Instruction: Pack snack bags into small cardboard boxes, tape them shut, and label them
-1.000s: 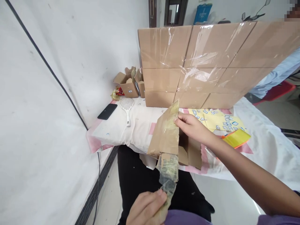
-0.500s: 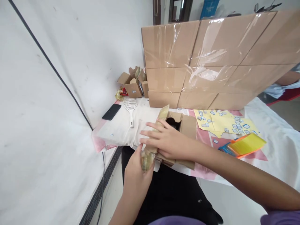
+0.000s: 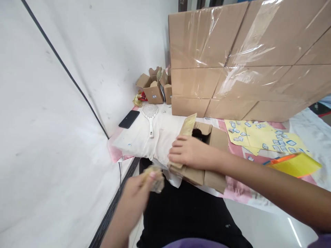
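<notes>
My left hand (image 3: pixel 138 194), smeared by motion, is closed on a crumpled wad of yellowish packing tape (image 3: pixel 157 179) left of the small cardboard box. My right hand (image 3: pixel 190 151) lies across that cardboard box (image 3: pixel 218 139), its fingers together and curled over the left side. The box's top is partly open, with a dark gap behind my knuckles; what is inside cannot be made out. A strip of yellowish tape (image 3: pixel 189 124) sticks up from the box's far left edge.
A large stack of film-wrapped cartons (image 3: pixel 201 82) stands behind. On the left lie a white hairbrush (image 3: pixel 150 115) and a black phone (image 3: pixel 129 119). Open small boxes (image 3: pixel 154 93) stand by the wall. Yellow sheets with stickers (image 3: pixel 250 134) and an orange-yellow packet (image 3: pixel 294 165) lie right.
My left hand has pulled away to the left and down from the box with the tape wad. My right hand's spread fingers have drawn together on the box. The view has shifted to the right.
</notes>
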